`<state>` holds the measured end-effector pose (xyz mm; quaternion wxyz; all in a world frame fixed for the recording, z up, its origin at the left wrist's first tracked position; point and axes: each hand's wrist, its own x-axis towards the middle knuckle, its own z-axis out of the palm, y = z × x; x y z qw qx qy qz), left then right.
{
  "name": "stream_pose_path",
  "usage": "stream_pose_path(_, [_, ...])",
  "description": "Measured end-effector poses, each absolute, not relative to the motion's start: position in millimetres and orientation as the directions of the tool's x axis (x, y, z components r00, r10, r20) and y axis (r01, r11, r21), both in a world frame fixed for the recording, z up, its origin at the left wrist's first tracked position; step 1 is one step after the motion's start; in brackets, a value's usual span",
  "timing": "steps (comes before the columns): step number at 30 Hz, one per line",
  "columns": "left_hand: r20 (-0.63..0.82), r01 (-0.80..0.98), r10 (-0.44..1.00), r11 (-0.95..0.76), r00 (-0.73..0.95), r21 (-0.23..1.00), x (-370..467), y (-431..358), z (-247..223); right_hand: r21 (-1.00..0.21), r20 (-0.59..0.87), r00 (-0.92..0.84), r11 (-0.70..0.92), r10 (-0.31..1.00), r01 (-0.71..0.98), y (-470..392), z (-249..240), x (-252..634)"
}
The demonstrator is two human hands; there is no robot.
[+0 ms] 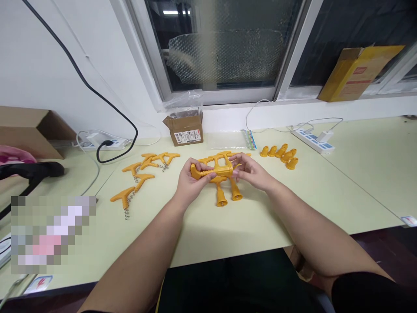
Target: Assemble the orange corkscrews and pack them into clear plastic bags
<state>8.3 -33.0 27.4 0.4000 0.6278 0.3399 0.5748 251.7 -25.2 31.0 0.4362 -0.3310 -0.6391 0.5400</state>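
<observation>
Between my two hands is a yellow plastic corkscrew [222, 171], held sideways above the table. My left hand [191, 182] grips its handle end, with the fingers closed round it. At the other end, the thumb and fingers of my right hand [252, 173] pinch the corkscrew and partly hide it. Behind and below my hands lie several more yellow corkscrews, two with their bell-shaped ends [222, 201] toward me. To the left are several T-shaped handles [123, 198] with bare metal spirals. Several loose yellow bell-shaped caps [282, 151] stand to the right.
A small open cardboard box [186, 130] stands against the wall beside a clear plastic bag [228, 140]. Power strips [314, 141] with cables lie at the back. A black cable [84, 80] hangs at the left. The pale table [325, 195] has its front edge near my body.
</observation>
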Motion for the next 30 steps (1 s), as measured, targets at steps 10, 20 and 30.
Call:
stream_pose_path(10, [0.440,-0.081,0.886,-0.433,0.146,0.898,5.4,-31.4,25.9,-0.905,0.406,-0.362,0.423,0.839,-0.033,-27.6,22.4,244.1])
stream_pose_path(20, [0.451,0.019,0.878,-0.459,0.162,0.888,0.9,-37.7,32.1,-0.963,0.267,-0.376,0.261,0.887,-0.068,-33.5,29.4,243.1])
stream_pose_path(30, [0.369,-0.048,0.897,-0.369,0.244,0.928,-1.1,-32.8,34.6,-0.974,0.227,-0.338,0.208,0.913,-0.093,-29.6,29.6,242.1])
